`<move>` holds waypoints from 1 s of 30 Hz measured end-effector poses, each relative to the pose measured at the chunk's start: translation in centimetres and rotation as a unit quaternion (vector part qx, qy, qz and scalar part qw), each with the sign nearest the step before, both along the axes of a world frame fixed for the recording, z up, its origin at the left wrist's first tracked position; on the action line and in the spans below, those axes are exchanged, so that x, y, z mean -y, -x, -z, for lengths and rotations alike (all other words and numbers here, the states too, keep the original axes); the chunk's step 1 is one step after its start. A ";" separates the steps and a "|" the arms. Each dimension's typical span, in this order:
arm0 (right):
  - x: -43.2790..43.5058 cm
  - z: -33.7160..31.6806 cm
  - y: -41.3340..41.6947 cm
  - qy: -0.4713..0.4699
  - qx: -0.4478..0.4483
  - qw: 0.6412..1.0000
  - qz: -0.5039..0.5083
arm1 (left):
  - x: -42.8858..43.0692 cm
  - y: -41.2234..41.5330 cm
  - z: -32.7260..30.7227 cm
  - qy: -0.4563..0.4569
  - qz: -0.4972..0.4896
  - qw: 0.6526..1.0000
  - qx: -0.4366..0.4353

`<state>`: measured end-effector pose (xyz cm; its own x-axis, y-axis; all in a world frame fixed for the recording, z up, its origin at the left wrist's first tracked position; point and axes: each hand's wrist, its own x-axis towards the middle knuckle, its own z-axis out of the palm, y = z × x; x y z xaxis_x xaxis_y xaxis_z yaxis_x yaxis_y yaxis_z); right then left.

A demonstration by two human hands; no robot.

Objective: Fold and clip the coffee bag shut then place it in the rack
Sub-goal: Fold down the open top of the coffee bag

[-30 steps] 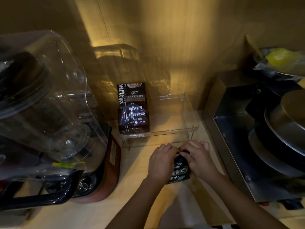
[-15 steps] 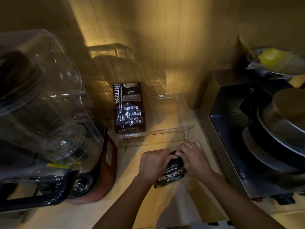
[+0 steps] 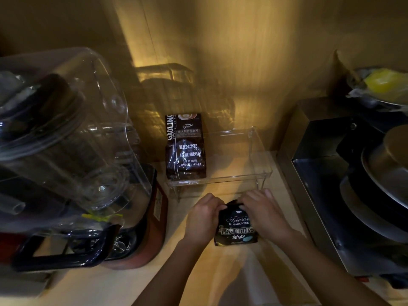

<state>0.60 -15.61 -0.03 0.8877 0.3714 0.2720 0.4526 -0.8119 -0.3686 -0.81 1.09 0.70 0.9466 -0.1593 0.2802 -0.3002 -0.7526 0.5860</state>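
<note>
A small black coffee bag (image 3: pixel 237 230) with white lettering stands on the wooden counter, just in front of a clear acrylic rack (image 3: pixel 260 171). My left hand (image 3: pixel 204 216) grips the bag's upper left side. My right hand (image 3: pixel 263 212) grips its top right, fingers curled over the folded top edge. The top of the bag is hidden under my fingers, and no clip shows. A taller dark brown coffee bag (image 3: pixel 185 146) stands in the rack's left half.
A large blender with a clear sound cover (image 3: pixel 66 138) on a red base fills the left side. A steel appliance with stacked pans (image 3: pixel 375 184) stands at the right. A bowl holding something yellow (image 3: pixel 384 85) sits at the back right. A wooden wall rises behind the rack.
The small bag has turned more upright between my hands, so its front label now faces me. Both hands keep their hold near its top, close to the rack.
</note>
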 end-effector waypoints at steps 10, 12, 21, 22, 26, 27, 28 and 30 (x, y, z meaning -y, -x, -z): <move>-1.7 0.0 -0.1 0.011 0.054 0.998 -0.041 | -0.2 0.3 0.9 0.012 -0.008 1.000 0.006; -0.1 -0.1 -0.1 -0.009 0.045 0.999 -0.024 | -0.3 0.4 0.9 0.020 -0.012 1.000 0.009; 3.9 0.9 0.0 -0.063 0.037 0.996 0.044 | 0.0 0.6 0.8 0.045 -0.008 0.999 0.016; 4.0 1.1 0.2 -0.067 0.036 0.995 0.056 | 0.1 0.7 0.8 0.046 -0.008 0.999 0.014; 3.8 1.7 0.4 -0.092 0.012 0.990 0.106 | 0.0 0.8 0.7 0.038 -0.029 0.999 -0.004; 3.7 1.7 0.3 -0.103 0.002 0.989 0.102 | -0.2 0.7 0.7 0.014 -0.036 0.999 -0.002; 3.5 1.7 0.3 -0.109 -0.006 0.990 0.093 | -0.5 0.5 0.6 -0.024 -0.038 0.999 0.011; 3.1 1.7 0.3 -0.109 -0.002 0.991 0.078 | -0.7 0.2 0.4 -0.102 -0.021 0.994 0.041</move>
